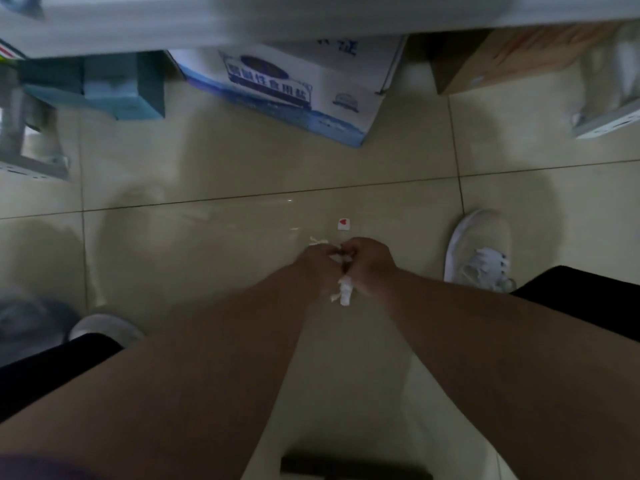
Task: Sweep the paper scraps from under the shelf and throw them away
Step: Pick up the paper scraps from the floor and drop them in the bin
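Observation:
My left hand (317, 263) and my right hand (369, 261) meet low over the tiled floor, fingers closed together around white paper scraps (344, 292). Some scraps hang down between the wrists, and a thin strip sticks out above the left hand's knuckles. A small white square scrap with a red heart (343, 223) lies on the floor just beyond the hands. The shelf's pale lower edge (311, 22) runs across the top of the view.
Under the shelf stand a blue-and-white carton (301, 91), a teal box (114, 88) and a brown cardboard box (512, 57). Grey shelf feet (34, 164) are at far left and right. My white shoes (481, 251) flank the hands. A dark bar (353, 467) lies at the bottom edge.

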{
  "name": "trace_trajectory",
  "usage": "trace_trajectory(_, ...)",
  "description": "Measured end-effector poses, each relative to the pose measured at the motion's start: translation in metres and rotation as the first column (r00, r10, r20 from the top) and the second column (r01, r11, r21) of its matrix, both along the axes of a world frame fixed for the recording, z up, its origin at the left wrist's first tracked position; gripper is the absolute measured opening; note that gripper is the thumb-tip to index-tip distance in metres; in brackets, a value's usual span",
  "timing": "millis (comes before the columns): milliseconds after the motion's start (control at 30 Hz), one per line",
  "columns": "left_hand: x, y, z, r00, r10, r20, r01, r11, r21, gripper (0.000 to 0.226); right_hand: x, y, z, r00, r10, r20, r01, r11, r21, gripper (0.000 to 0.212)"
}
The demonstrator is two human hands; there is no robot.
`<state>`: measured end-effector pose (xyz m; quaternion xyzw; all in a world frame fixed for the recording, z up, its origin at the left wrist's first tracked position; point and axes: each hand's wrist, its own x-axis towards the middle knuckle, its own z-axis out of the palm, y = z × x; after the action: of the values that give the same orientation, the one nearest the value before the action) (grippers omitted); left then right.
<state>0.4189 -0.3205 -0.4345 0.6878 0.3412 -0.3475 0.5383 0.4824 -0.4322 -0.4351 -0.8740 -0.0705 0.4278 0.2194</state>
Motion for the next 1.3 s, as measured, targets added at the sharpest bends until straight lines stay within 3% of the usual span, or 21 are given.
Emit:
trace_trajectory(67,-0.004,0.002,0.002,0.992,0.122,0.026,-0.122,0.992,0.014,0.033,0.002,-0.003,0.004,0.998,-0.042,-0.038,0.043,0.998,0.038,0.026)
trace_trajectory(167,-0.014,0.005,0.016,0.932,0.358,0.051,-0.357,0.934,-0.03,0.025,0.002,-0.005,0.007,0.974,-0.205,-0.094,0.217,0.966,0.143,0.014)
trace_trajectory(267,-0.026,0.008,0.025,0.872,0.464,0.157,-0.462,0.885,-0.055,0.018,0.001,0.0,0.019,0.936,-0.301,-0.18,0.339,0.908,0.244,0.007)
trace_trajectory(467,-0.051,0.026,0.071,0.74,0.622,0.255,-0.598,0.782,-0.175,0.024,-0.002,0.022,0.077,0.901,-0.3,-0.314,0.407,0.835,0.37,0.044)
trace_trajectory(600,-0.072,0.03,0.115,0.68,0.65,0.339,-0.595,0.76,-0.263,0.022,-0.016,0.031,0.123,0.924,-0.207,-0.322,0.337,0.84,0.426,0.031)
trace_trajectory(733,-0.089,0.031,0.161,0.647,0.643,0.41,-0.603,0.761,-0.242,0.026,-0.033,0.034,0.171,0.945,-0.213,-0.247,0.31,0.821,0.48,0.011)
trace_trajectory(1033,-0.106,0.038,0.277,0.551,0.613,0.566,-0.626,0.752,-0.206,0.017,-0.05,0.036,0.287,0.955,-0.265,-0.134,0.29,0.735,0.613,0.012)
trace_trajectory(1300,-0.128,0.052,0.365,0.428,0.642,0.636,-0.656,0.705,-0.27,0.019,-0.065,0.061,0.372,0.959,-0.235,-0.157,0.271,0.61,0.744,0.013)
